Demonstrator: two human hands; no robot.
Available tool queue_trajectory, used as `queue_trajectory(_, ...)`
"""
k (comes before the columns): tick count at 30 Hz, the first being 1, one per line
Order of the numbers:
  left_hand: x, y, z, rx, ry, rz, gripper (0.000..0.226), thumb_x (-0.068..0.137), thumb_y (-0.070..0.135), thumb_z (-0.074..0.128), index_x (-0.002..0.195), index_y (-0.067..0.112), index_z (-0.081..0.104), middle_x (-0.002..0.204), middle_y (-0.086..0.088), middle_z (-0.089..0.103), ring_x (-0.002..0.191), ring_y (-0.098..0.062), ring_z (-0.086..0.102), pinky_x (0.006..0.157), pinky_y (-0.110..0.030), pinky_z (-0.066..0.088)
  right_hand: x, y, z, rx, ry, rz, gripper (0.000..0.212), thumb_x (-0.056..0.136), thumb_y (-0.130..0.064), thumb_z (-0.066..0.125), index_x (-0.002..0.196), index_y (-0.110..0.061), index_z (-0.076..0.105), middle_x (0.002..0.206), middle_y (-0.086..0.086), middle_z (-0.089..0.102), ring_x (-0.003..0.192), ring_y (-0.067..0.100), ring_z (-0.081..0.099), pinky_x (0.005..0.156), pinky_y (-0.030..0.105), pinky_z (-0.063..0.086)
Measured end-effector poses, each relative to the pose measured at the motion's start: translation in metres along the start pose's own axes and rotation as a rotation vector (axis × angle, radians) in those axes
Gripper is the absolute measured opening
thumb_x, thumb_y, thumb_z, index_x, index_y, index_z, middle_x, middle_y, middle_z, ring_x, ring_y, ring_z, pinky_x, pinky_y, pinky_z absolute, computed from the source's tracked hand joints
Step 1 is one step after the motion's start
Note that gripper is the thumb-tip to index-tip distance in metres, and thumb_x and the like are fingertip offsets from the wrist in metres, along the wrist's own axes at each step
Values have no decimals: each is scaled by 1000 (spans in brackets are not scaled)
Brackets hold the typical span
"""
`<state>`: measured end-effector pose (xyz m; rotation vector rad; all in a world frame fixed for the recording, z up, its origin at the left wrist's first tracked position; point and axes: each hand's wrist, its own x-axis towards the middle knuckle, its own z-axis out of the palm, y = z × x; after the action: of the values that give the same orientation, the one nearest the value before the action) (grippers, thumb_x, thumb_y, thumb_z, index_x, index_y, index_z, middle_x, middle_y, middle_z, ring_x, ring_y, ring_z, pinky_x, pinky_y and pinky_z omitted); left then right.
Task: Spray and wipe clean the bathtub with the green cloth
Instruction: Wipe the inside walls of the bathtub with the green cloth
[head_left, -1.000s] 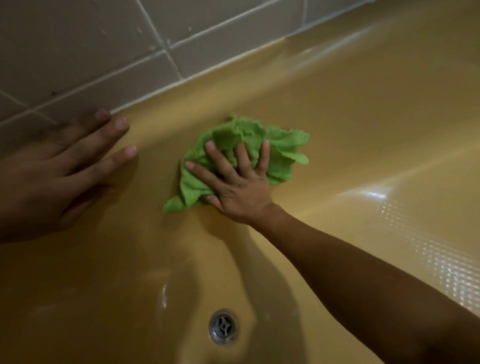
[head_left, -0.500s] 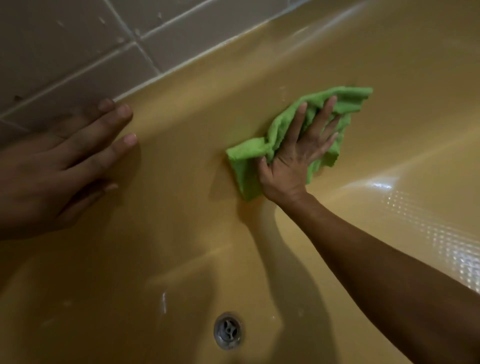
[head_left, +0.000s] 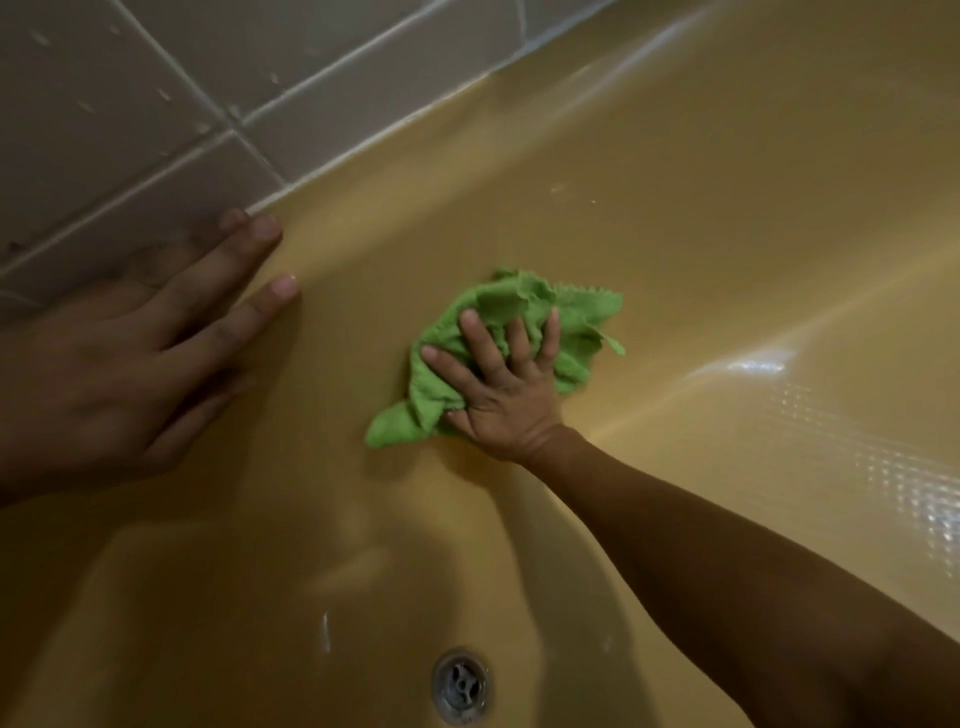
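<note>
One bunched green cloth sits on the bathtub inner wall, pressed under your right grip, fingers spread straight. Your left grip lies flat on the rim by the tiles, holding nothing.

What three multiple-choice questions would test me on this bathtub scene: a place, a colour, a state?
1. Where is the drain? A) on a shelf B) in the tub floor, below the green cloth C) in a sink
2. What colour is the bathtub? A) white B) blue C) yellow
3. What is the right hand doing? A) pressing the cloth flat, fingers spread B) dangling it C) resting empty
B: drain sits low, beneath the cloth. C: its whole surface is yellow. A: straight fingers lie on the cloth.
</note>
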<state>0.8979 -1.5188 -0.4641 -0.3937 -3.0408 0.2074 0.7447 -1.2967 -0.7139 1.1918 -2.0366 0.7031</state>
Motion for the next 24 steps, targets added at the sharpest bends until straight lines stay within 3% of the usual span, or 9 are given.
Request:
queue_trajectory(2,16,12,-13,102,-20,103,68,102,28,40,162,0,22,171,-21,6,160,-36,5,130,-40,7,-24,9,7,20,-62,65,71,100,-65,23,161,-41,-6,168,0,-25,154,33,-24,118,67,-11)
queue_trajectory(4,31,24,-27,144,-19,169,72,99,25,40,163,2,15,170,-24,7,159,-40,7,130,-40,7,-36,17,8,52,-107,151,76,99,-63,29,160,-40,-10,166,1,-30,153,33,-26,116,69,-10)
queue_trajectory(7,42,25,-28,166,-64,216,70,103,26,38,164,5,12,170,-24,7,158,-44,11,129,-50,14,-36,22,4,125,-148,306,89,93,-63,39,159,-40,-18,163,2,-36,152,34,-28,116,69,-13)
queue_trajectory(11,50,24,-29,187,-38,254,69,101,24,44,162,3,21,170,-24,13,157,-46,13,123,-62,25,-20,18,-7,223,-139,449,103,86,-61,50,157,-39,-23,159,1,-44,149,33,-35,112,74,-12)
queue_trajectory(14,64,28,-28,201,-22,288,67,101,23,47,162,5,25,170,-21,15,157,-46,12,120,-65,28,7,18,-20,237,-100,418,98,87,-69,43,156,-42,-22,158,-1,-45,147,33,-36,110,77,-12)
queue_trajectory(18,94,35,-30,147,3,310,65,102,18,47,163,8,24,171,-19,14,159,-41,9,123,-61,25,38,13,-31,159,-18,287,81,92,-75,16,157,-43,-18,162,0,-38,149,33,-32,110,81,-6)
queue_trajectory(22,98,37,-32,150,-12,297,64,102,14,48,162,6,27,170,-17,18,158,-41,11,123,-61,26,10,30,-11,58,-14,136,77,94,-73,18,160,-42,-9,167,1,-28,153,31,-27,114,73,-6)
queue_trajectory(24,98,38,-31,164,-24,298,66,101,14,49,162,5,26,170,-17,18,158,-41,11,122,-62,27,-24,38,4,62,-67,185,79,96,-71,23,161,-40,-9,167,3,-27,153,33,-24,115,71,-7)
